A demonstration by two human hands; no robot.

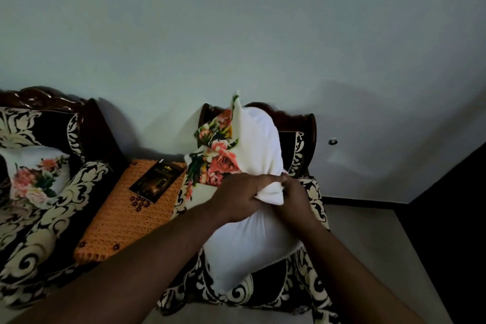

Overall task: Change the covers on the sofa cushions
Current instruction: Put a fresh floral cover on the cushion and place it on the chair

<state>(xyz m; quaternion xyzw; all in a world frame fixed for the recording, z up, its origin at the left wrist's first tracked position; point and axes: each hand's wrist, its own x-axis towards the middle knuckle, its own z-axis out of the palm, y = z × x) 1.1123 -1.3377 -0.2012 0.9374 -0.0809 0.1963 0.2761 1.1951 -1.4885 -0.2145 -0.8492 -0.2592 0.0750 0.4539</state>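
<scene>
Gripping white cushion point(252, 239) with both hands, floral cover point(218, 155) half on

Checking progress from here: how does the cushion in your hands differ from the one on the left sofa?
The held cushion is mostly bare white, its floral cover bunched at the far end; the left cushion is fully covered. Both hands grip the held one; the left one lies untouched on its seat. Both covers share a rose print.

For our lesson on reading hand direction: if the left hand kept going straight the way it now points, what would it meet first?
Probably the right hand, close ahead of the left hand across the bunched white cushion corner both grip; depth is unclear.
</scene>
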